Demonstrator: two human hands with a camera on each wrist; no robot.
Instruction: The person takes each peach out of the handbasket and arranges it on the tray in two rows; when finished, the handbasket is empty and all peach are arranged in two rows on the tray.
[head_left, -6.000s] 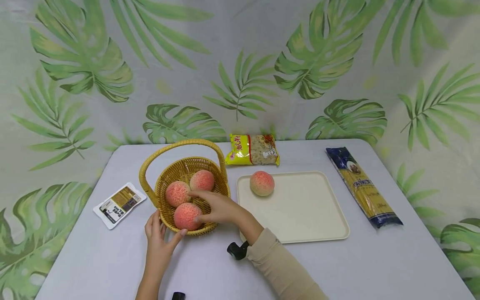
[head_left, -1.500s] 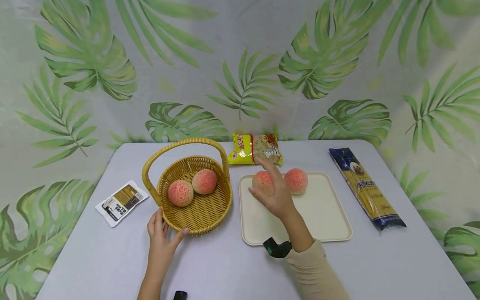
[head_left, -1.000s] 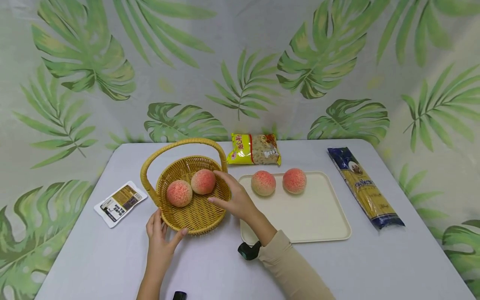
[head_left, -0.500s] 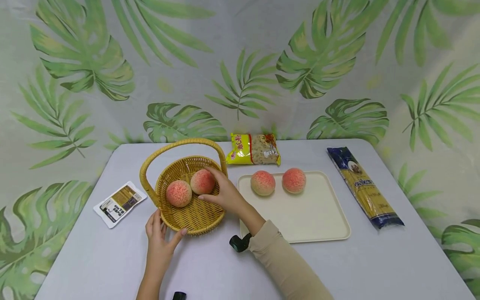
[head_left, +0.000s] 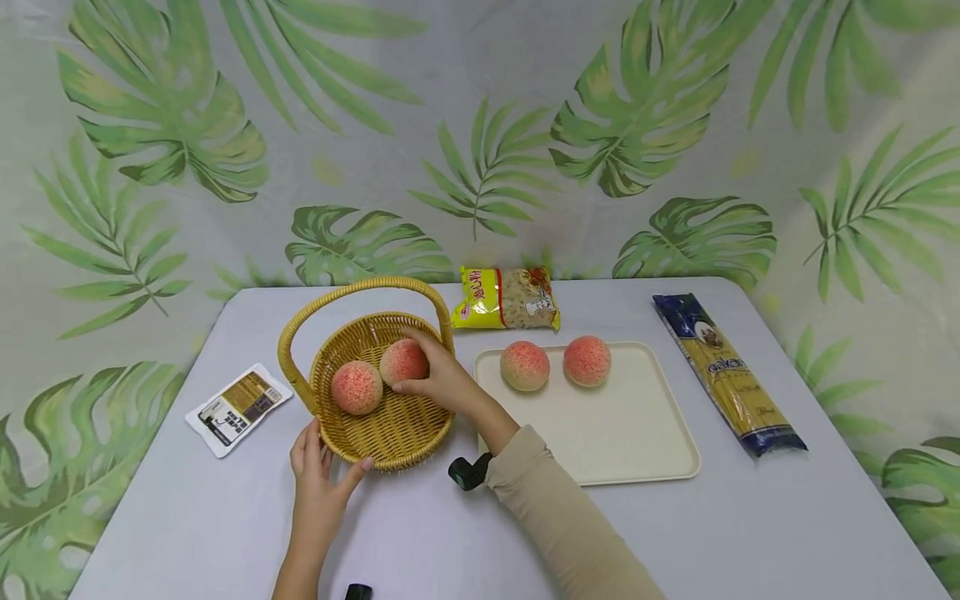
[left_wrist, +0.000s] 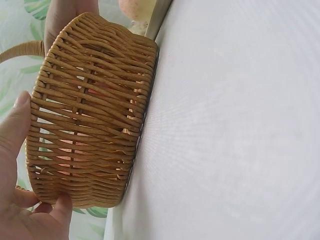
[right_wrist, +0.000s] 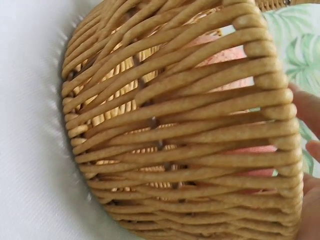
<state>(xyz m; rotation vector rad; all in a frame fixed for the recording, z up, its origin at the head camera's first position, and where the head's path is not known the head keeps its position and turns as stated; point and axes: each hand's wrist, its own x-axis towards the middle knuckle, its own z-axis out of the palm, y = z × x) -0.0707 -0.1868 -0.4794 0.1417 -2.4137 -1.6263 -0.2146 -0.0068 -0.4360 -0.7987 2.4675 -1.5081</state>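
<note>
A wicker basket (head_left: 397, 429) with an arched handle stands on the left half of the table. Two peaches lie inside it. My right hand (head_left: 448, 381) reaches over the basket's right rim and grips the right-hand peach (head_left: 401, 361) between thumb and fingers. The other peach (head_left: 357, 387) sits beside it at the left. At the basket's near left side, my left hand (head_left: 321, 479) holds the rim; the left wrist view shows its thumb and fingertips against the woven wall (left_wrist: 90, 110). In the right wrist view, wicker (right_wrist: 175, 125) covers most of the held peach.
A cream tray (head_left: 615, 433) right of the basket bears two more peaches, one left (head_left: 525, 366) and one right (head_left: 588, 361). Behind it lies a yellow food packet (head_left: 506, 298). A spaghetti pack (head_left: 727, 375) is far right, a white pouch (head_left: 238, 410) far left.
Earlier, one peach went from basket to tray. Since then my right hand has come back from the tray into the basket and closed round another peach. My left hand stays at the rim.
</note>
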